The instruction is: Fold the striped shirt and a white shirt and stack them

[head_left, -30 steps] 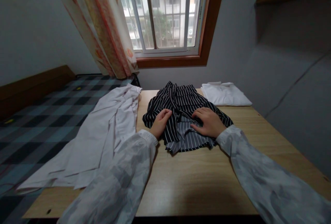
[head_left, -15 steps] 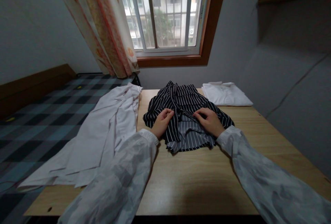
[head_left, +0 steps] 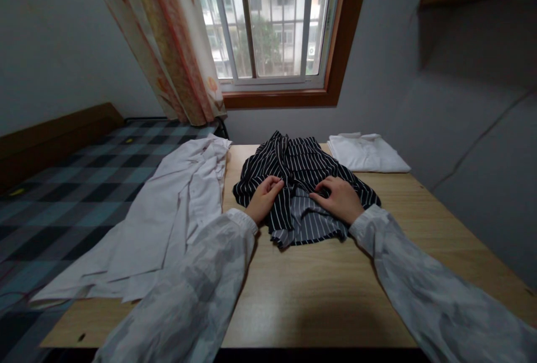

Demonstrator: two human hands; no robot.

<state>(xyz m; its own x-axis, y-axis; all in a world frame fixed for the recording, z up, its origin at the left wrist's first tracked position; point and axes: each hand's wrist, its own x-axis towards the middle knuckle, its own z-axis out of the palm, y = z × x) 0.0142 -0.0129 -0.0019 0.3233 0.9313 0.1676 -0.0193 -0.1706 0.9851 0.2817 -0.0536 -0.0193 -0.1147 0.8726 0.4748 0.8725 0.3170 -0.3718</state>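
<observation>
A black garment with white stripes lies crumpled on the wooden table, its grey striped inside showing at the near edge. My left hand pinches a fold of the dark cloth on the garment's left side. On the right side, my right hand rests with its fingers curled into the fabric near the middle. Both arms wear pale loose sleeves.
A white shirt lies spread over the table's left edge and onto a checked bed. A folded white garment sits at the far right of the table. A window and a curtain stand behind.
My right hand has curled from flat on the cloth to gripping it and shifted slightly toward the middle. My left hand has barely moved.
</observation>
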